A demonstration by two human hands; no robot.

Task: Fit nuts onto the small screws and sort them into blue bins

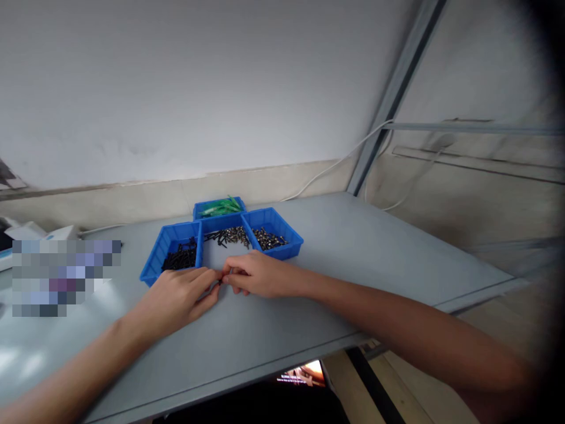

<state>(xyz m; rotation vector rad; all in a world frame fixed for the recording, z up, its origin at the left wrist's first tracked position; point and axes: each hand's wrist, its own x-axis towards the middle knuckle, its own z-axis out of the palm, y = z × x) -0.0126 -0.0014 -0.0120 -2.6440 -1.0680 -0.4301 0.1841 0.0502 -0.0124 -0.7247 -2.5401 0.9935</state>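
My left hand (pixel 185 292) and my right hand (pixel 260 274) meet over the grey table, fingertips pinched close together. Between them shows a small dark piece (pixel 220 282), too tiny to identify and mostly covered by the fingers. Just behind my left hand stands a blue bin (pixel 151 254) of black, screw-like parts (pixel 180 255). Beyond my right hand, a second blue bin (pixel 291 250) contains small metallic parts (pixel 268 239). A loose heap of metallic and black pieces (pixel 233 236) lies between those bins.
At the back, a blue bin (pixel 196 210) holds green strips (pixel 223 206). A wall rises behind the grey table (pixel 353 247), with a metal post (pixel 388 103) and white cable (pixel 329 171) at right. Below the front edge, a lit phone screen (pixel 304 375) shows.
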